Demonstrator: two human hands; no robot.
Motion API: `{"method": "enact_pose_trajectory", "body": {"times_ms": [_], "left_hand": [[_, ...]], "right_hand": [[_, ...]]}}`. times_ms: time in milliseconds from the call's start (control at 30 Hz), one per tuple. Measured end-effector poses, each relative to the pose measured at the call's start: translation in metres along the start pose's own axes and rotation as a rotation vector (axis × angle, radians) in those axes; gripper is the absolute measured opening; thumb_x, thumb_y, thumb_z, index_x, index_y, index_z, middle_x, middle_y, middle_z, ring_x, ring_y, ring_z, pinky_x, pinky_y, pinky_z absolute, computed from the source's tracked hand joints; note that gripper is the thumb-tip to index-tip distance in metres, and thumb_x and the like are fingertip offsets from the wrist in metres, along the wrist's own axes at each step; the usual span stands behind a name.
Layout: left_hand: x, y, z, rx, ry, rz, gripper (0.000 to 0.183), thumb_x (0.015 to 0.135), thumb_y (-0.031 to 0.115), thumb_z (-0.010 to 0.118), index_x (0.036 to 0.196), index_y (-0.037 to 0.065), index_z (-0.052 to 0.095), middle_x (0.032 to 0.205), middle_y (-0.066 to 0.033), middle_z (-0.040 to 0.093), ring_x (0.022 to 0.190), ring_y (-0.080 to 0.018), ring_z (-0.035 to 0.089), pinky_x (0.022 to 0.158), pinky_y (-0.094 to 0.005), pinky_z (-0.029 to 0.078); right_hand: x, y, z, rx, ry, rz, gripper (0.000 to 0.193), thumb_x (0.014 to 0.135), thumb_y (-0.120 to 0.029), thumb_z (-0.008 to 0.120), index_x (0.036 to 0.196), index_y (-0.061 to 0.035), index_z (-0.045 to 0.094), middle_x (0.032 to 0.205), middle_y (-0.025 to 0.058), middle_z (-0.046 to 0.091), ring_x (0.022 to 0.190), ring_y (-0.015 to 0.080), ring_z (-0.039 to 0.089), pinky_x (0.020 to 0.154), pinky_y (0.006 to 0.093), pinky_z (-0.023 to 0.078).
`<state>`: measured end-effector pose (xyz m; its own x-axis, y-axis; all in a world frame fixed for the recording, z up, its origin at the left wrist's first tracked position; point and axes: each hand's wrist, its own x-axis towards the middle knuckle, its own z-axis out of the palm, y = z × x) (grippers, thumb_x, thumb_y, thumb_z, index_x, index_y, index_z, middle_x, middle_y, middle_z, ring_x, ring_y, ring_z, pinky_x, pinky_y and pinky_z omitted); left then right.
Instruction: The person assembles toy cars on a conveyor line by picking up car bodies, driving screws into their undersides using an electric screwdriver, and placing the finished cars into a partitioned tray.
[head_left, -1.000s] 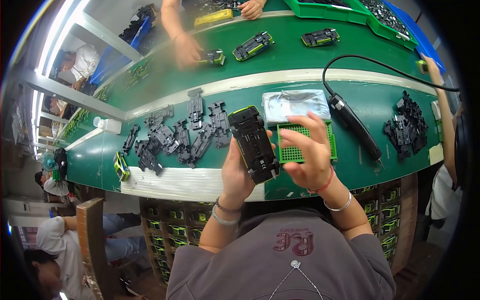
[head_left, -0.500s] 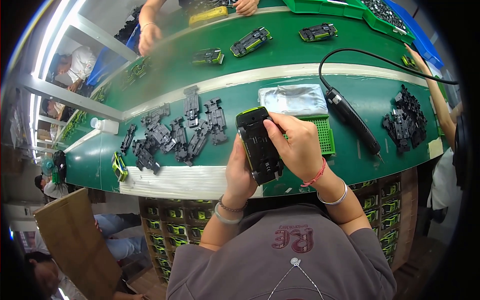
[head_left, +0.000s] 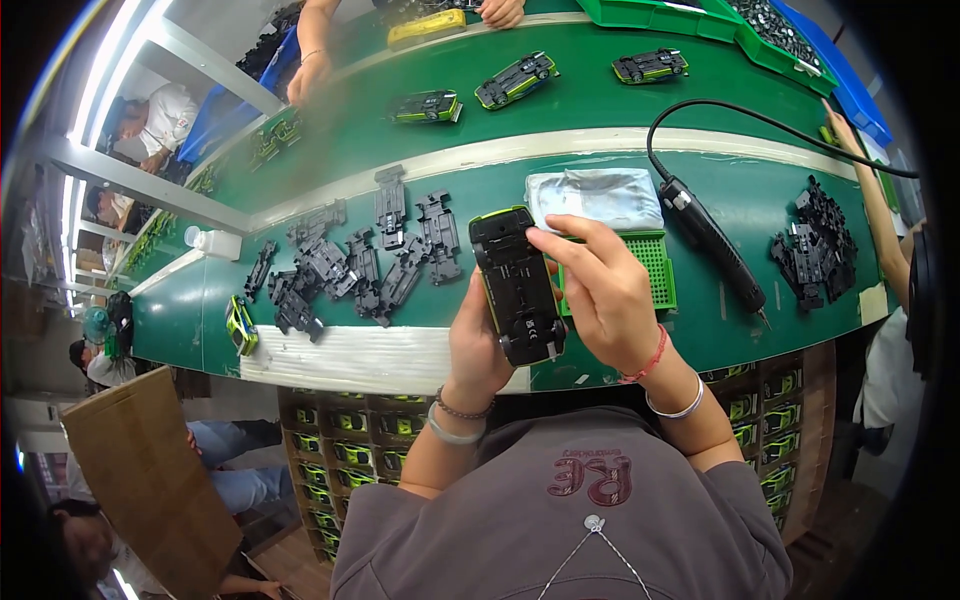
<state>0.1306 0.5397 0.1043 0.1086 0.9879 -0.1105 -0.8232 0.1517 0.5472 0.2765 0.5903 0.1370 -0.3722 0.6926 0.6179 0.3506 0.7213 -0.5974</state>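
Observation:
An upside-down toy car [head_left: 520, 290] with a black underside and a thin lime-green edge is in my left hand [head_left: 478, 335], whose fingers wrap round its left side. My right hand [head_left: 610, 290] is at the car's upper right corner, thumb and fingertips drawn together against the black chassis; whatever they pinch, if anything, is too small to make out. Behind my right hand lies a green perforated tray [head_left: 655, 270], partly hidden by it. A clear plastic bag [head_left: 595, 198] rests just beyond the tray. To the right lies a black electric screwdriver [head_left: 715, 245] with its cable.
Loose black chassis [head_left: 325, 260] are heaped on the left, and another dark pile [head_left: 815, 245] sits at right. A lime car body [head_left: 240, 325] stands near a white foam strip [head_left: 340, 355]. Beyond, upturned cars [head_left: 515, 80] lie on the green belt, with co-workers' hands [head_left: 310, 75] around.
My right thumb has come off the middle of the car's underside, and the fingertips now meet at its upper corner. The car stays in my left hand. The view has shifted slightly.

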Motion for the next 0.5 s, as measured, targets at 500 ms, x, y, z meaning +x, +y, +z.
{"method": "enact_pose_trajectory", "body": {"times_ms": [500], "left_hand": [[0.001, -0.002, 0.001, 0.003, -0.003, -0.058, 0.055, 0.096, 0.043, 0.017, 0.127, 0.004, 0.039, 0.117, -0.0171, 0.050, 0.097, -0.0263, 0.057, 0.073, -0.0412, 0.054]], "right_hand": [[0.000, 0.002, -0.006, -0.074, -0.015, -0.018, 0.039, 0.069, 0.005, 0.051, 0.105, -0.0049, 0.061, 0.114, 0.0178, 0.051, 0.102, 0.0354, 0.051, 0.085, 0.0402, 0.044]]}}
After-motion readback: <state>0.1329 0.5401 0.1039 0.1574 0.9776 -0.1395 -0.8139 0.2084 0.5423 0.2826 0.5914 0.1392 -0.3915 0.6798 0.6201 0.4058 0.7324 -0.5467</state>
